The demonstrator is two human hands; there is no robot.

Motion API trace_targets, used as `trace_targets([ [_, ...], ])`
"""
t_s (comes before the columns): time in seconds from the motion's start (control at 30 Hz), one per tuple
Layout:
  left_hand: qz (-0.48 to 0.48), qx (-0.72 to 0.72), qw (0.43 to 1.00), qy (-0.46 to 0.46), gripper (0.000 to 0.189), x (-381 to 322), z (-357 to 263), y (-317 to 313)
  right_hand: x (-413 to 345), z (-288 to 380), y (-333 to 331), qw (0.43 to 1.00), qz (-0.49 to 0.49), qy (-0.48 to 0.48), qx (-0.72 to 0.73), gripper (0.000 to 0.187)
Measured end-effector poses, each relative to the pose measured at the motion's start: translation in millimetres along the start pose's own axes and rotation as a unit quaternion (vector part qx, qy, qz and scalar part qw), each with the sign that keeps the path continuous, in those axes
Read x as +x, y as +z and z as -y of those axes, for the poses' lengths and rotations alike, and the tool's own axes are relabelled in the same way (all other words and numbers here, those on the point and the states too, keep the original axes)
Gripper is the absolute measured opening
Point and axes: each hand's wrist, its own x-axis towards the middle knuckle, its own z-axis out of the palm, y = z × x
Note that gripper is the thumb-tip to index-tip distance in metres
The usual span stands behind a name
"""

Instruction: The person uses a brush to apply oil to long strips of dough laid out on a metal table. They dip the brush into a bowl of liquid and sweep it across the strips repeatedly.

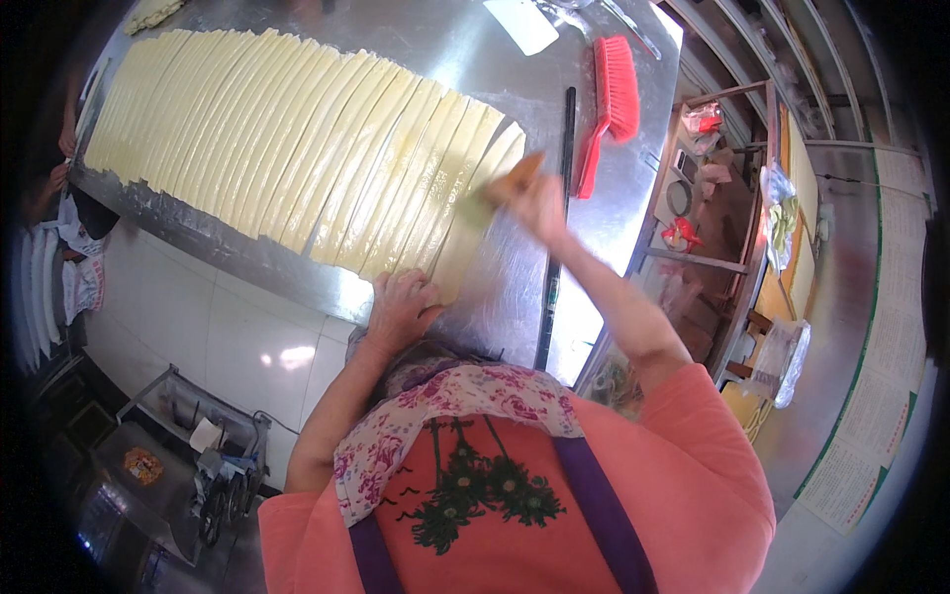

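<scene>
Long pale dough strips lie side by side on a stainless steel worktable, glossy as if coated with oil. My left hand is at their near right corner, fingers curled over the near end of the last strip. In my right hand is a brush with a brown, wood-like handle, blurred by motion. Its greenish head is over the rightmost strips; contact with the dough cannot be made out.
Right of the dough lie a black rod and a red bench brush. A white scraper sheet is at the far edge. Another person's hands show at the left end. A cluttered shelf stands at right, a metal machine at lower left.
</scene>
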Motion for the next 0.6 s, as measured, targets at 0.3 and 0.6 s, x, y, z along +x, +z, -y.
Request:
trace_targets([
  [0.3, -0.003, -0.002, 1.0, 0.016, 0.032, 8.2, -4.2, -6.1, 40.0, -25.8, 15.8, 0.893, -0.258, -0.366, -0.035, 0.003],
  [0.6, -0.042, -0.041, 0.998, 0.009, 0.034, -2.0, 4.0, 2.1, -112.4, 55.2, 33.2, 0.983, 0.009, -0.05, 0.176, 0.01],
])
